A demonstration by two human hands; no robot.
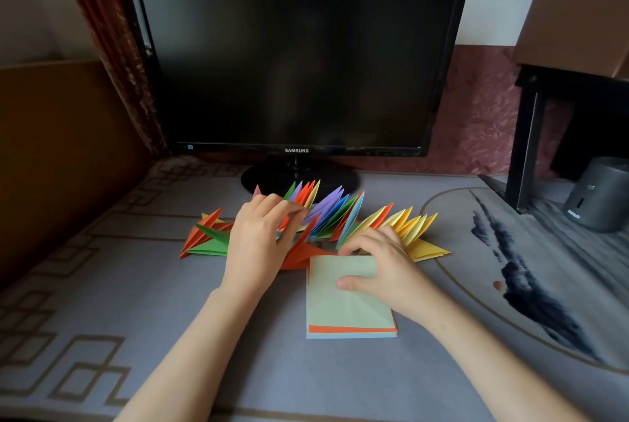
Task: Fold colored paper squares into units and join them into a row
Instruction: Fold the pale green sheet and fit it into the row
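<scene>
a row of folded paper units (340, 214) lies across the middle of the frame on the counter (102, 302). it is just in front of the foot of a black samsung monitor (296, 54). the units are orange, green, purple, blue and yellow. many pointy tips stick up like a fan. the orange and green ones at the left end lie flatter. the yellow ones are at the right end.

the left hand (262, 238) is on the middle of the row. its fingers (282, 205) are bent and pinch some orange and yellow tips there.

just below the row, a bit right of the middle, sits a stack of paper squares (352, 331). the top one is a pale green square (340, 309) with fold lines on it. an orange edge and a light blue edge peek out under it. the right hand (384, 265) is on the upper part of the stack. its thumb presses down on the pale green square and its fingers curl over the far edge, so it grips that square. i cannot tell if it holds more than one sheet.

the counter has a grey cover with brown lines. a dark red curtain (102, 30) hangs in the upper left of the frame. a cardboard box (578, 13) is in the upper right, and a small grey round gadget (595, 197) stands at the right edge.
</scene>
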